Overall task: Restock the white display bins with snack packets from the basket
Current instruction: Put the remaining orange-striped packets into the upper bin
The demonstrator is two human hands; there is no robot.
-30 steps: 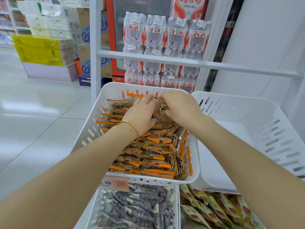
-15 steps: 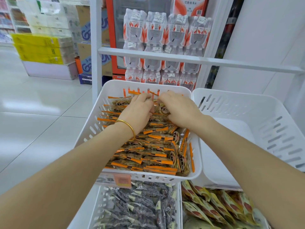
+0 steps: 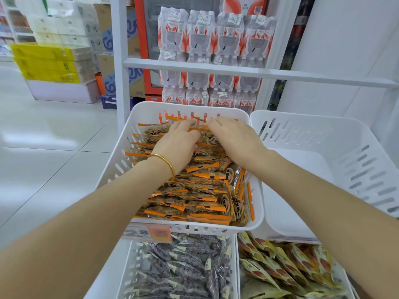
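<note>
While both arms reach over the near rim of the filled bin (image 3: 121,162), I log left to right.

Filled bin: upper tier, packed with orange-edged packets (image 3: 200,203) shingled in rows from near rim to far wall. I judge they are overlapped so the faces show and more fit.

Left grip (image 3: 179,143), bangle (image 3: 166,164) at the wrist: fingers curled at the far wall, thumb and forefinger pinching a packet's orange edge. Likely seating it in the back row.

Right grip (image 3: 235,141), just beside the left: fingers bent down into the same row, tips buried. I cannot tell whether it holds a packet or only presses.

Empty bin (image 3: 356,162), just beside the filled bin's right wall: next to stock, I'd guess.

Basket not in view.

Lower tier: dark packets (image 3: 183,266) under the filled bin, yellow packets (image 3: 291,268) to their right.
</note>
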